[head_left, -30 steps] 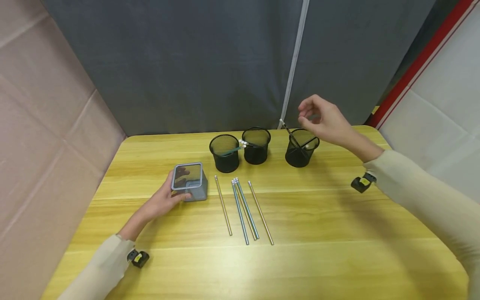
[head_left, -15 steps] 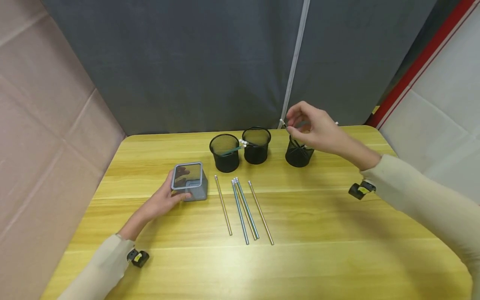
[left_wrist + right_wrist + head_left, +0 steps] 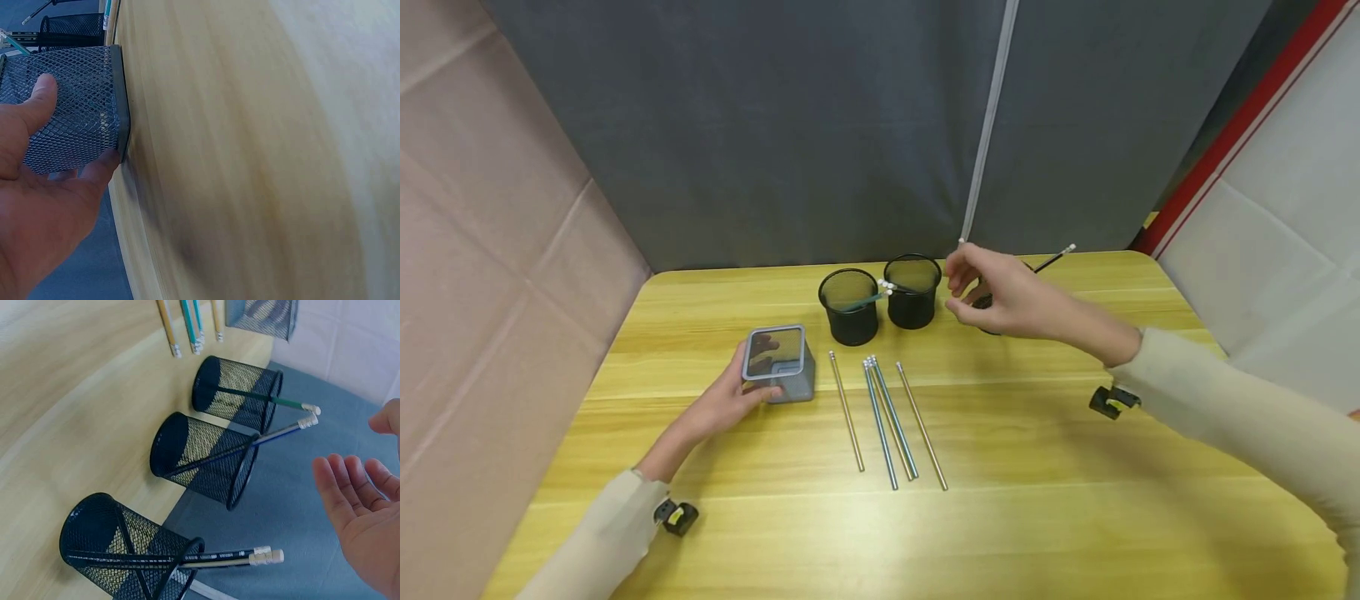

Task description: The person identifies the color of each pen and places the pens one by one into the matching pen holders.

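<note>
My left hand [image 3: 726,406] grips a grey square mesh pen holder [image 3: 796,388], thumb on its near side and fingers around the far side. In the left wrist view the holder [image 3: 81,106] stands upright on the table. My right hand [image 3: 1007,292] hovers over the right black mesh cup [image 3: 94,525], hiding most of that cup in the head view. Its fingers are loosely bent with nothing between them in the right wrist view. Black pencils stick out of that cup. The middle cup [image 3: 913,312] holds a dark blue pencil, the left cup [image 3: 853,328] a green one.
Several pencils lie on the wooden table [image 3: 760,517] in front of the cups: a gold pencil [image 3: 847,417] on the left, a blue pencil [image 3: 882,429] in the middle cluster and another gold pencil [image 3: 922,429] on the right. A grey curtain [image 3: 775,150] hangs behind.
My right hand has moved left and down, from beside the right cup to in front of it. My left hand and the pen holder have stayed put.
</note>
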Demonstrator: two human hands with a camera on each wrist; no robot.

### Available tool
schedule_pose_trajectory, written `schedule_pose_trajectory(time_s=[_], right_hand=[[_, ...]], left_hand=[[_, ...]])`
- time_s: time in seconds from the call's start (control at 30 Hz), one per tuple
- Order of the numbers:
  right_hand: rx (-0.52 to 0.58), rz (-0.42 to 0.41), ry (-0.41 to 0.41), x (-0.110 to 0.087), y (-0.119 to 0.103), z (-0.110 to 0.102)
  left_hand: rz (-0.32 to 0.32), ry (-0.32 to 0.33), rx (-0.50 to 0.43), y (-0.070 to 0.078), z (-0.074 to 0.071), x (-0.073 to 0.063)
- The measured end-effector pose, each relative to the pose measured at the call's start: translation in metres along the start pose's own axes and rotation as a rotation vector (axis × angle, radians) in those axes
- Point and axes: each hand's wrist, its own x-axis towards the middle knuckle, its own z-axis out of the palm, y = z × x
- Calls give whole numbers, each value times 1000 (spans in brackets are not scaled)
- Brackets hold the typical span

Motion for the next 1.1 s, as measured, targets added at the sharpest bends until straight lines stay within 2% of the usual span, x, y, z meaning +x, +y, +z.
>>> schedule_pose_trajectory(time_s=[0.4, 0.53, 0.7, 0.93, 1.1], right_hand=[[-149, -12, -165, -9, 2, 31], [-206, 23, -230, -15, 5, 47], [-220, 69, -303, -21, 10, 66], [-191, 100, -302, -23, 14, 84], [-160, 191, -268, -23, 18, 98]], left_hand=[[0, 3, 11, 1, -1, -2], [-2, 8, 20, 1, -1, -2], [-10, 15, 21, 1, -2, -3], [-2, 14, 9, 1, -2, -2], [1, 13, 7, 1, -1, -2]])
